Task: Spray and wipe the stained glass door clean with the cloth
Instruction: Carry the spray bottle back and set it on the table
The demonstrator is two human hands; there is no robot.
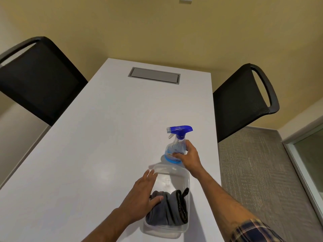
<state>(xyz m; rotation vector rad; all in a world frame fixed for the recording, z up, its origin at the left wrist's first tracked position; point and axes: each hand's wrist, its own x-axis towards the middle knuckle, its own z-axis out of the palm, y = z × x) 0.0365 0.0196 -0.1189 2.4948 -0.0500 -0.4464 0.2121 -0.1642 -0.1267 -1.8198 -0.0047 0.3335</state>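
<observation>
A clear spray bottle (175, 145) with a blue trigger head stands upright on the white table (104, 137). My right hand (189, 157) is wrapped around its lower body. In front of it lies a clear plastic container (172, 179) holding a grey cloth (164, 210) with a dark edge. My left hand (144, 193) rests over the container's left rim, fingers spread, thumb touching the cloth. A glass panel with a pale frame (309, 154) shows at the far right edge.
Two black chairs stand at the table, one on the left (38, 79) and one on the right (244, 100). A grey cable hatch (154, 75) sits in the table's far end. Grey carpet (253, 172) lies to the right.
</observation>
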